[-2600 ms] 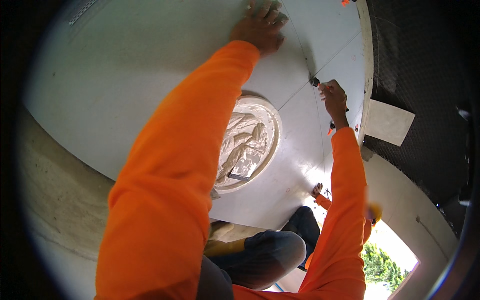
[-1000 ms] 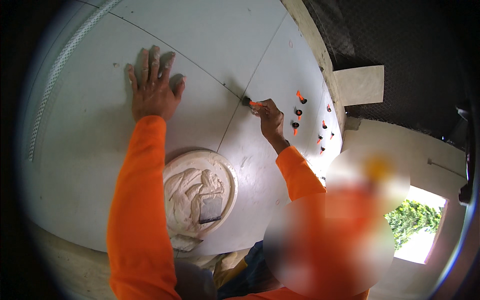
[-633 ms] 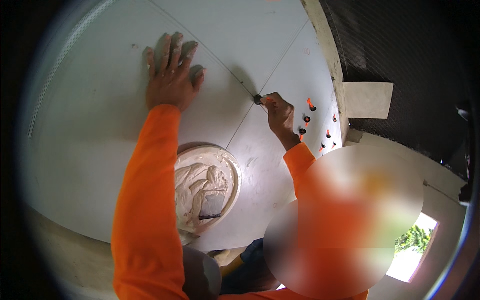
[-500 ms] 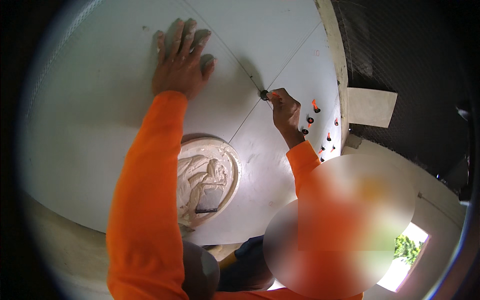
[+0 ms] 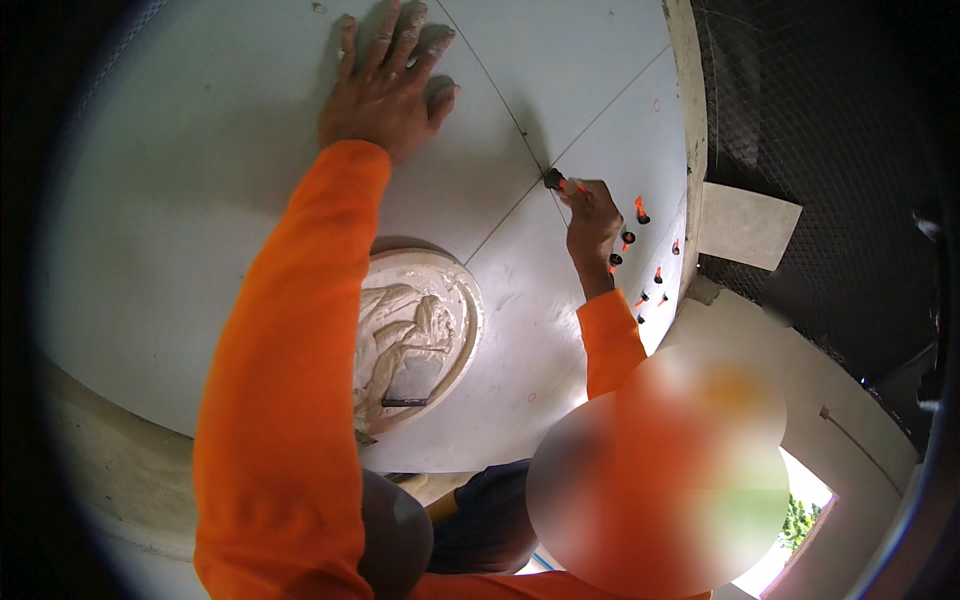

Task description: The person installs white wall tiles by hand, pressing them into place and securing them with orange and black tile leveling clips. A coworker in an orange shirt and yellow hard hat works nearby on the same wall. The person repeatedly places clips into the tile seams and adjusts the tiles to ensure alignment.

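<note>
My left hand (image 5: 385,95) lies flat with fingers spread on a large pale grey tile (image 5: 230,290), pale smears on its fingertips. My right hand (image 5: 594,222) pinches the orange part of a tile leveling spacer (image 5: 555,179). The spacer's black round base sits beside the crossing of the tile joints; whether it touches the tile I cannot tell. Several more black-and-orange spacers (image 5: 642,211) lie scattered to the right of that hand. Partly behind my left sleeve is a round tub (image 5: 475,310) of beige paste, with a flat-bladed putty knife (image 5: 411,382) resting in it.
Along the right runs a raised pale edge (image 5: 692,80), with dark mesh (image 5: 800,110) beyond it. A loose square tile piece (image 5: 750,225) lies there. A blurred patch hides the lower right. Dark blue cloth (image 5: 490,515) shows at the bottom.
The view has shifted, so the tub and hands sit a little higher in the picture. My right hand has turned slightly at the spacer. My left hand stays spread on the tile.
</note>
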A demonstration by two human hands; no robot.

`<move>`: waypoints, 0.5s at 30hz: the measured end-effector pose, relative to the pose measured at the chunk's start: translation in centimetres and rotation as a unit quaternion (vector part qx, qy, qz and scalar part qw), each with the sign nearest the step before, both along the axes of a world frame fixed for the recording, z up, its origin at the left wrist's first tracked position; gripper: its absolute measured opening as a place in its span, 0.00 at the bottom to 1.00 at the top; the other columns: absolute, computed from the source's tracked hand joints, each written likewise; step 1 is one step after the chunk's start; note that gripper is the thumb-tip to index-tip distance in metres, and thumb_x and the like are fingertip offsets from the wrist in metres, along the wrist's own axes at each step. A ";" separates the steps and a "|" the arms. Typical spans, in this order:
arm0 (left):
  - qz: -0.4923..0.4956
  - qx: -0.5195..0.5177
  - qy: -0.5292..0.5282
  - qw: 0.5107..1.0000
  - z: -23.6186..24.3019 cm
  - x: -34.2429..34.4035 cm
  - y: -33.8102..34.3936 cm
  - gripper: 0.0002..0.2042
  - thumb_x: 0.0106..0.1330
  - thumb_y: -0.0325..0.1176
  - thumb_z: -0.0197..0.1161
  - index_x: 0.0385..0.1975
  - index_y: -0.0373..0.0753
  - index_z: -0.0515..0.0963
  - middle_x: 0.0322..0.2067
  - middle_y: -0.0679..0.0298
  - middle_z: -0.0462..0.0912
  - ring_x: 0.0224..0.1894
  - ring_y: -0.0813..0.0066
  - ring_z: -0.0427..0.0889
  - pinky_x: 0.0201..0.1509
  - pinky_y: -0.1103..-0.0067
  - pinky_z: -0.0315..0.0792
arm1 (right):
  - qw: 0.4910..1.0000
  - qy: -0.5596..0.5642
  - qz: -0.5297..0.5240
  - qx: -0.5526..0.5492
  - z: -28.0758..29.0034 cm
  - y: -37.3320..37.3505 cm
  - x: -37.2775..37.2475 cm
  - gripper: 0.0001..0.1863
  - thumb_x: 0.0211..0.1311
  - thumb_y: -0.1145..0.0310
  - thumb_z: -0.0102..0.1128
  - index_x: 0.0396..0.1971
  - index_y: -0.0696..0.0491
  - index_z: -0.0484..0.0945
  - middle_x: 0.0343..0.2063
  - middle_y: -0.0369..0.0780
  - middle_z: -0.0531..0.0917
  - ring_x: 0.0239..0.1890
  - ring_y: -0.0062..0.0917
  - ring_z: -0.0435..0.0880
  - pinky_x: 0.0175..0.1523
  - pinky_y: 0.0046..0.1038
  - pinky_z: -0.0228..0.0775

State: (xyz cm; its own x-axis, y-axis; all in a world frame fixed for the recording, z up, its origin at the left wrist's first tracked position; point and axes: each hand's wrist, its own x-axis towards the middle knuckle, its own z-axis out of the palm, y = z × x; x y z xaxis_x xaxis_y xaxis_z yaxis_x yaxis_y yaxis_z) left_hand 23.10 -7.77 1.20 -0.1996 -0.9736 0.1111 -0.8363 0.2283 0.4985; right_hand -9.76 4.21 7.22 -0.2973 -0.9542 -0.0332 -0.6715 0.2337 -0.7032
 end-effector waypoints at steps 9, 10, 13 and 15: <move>-0.002 -0.010 -0.018 1.000 -0.2 0.0 -0.1 0.35 0.79 0.57 0.47 0.81 0.47 0.62 0.85 0.57 0.50 0.88 0.53 0.37 0.88 0.45 0.29 | 1.000 0.012 0.013 0.015 -0.2 0.4 -1.1 0.05 0.77 0.76 0.64 0.44 0.62 0.80 0.42 0.44 0.90 0.45 0.28 0.93 0.57 0.34 0.89; 0.002 -0.013 -0.017 1.000 -0.1 0.0 -0.2 0.35 0.79 0.57 0.47 0.82 0.47 0.62 0.85 0.57 0.49 0.88 0.53 0.37 0.88 0.45 0.29 | 1.000 0.016 0.004 0.018 0.1 0.2 -1.0 0.05 0.77 0.76 0.64 0.44 0.62 0.80 0.41 0.44 0.90 0.45 0.28 0.93 0.57 0.34 0.89; -0.008 0.025 -0.015 1.000 0.3 0.1 -0.3 0.36 0.78 0.58 0.49 0.82 0.48 0.60 0.85 0.57 0.48 0.88 0.53 0.37 0.88 0.45 0.28 | 0.999 0.043 0.013 0.014 1.4 -0.5 -0.4 0.04 0.77 0.77 0.63 0.44 0.62 0.79 0.40 0.44 0.89 0.44 0.28 0.93 0.57 0.33 0.89; -0.006 0.051 -0.067 0.996 0.6 0.1 -0.1 0.36 0.79 0.61 0.48 0.82 0.53 0.59 0.85 0.61 0.48 0.88 0.56 0.38 0.88 0.46 0.31 | 0.996 0.076 0.052 -0.018 2.3 -0.6 -0.4 0.03 0.78 0.77 0.62 0.44 0.61 0.79 0.40 0.44 0.89 0.43 0.28 0.93 0.56 0.34 0.89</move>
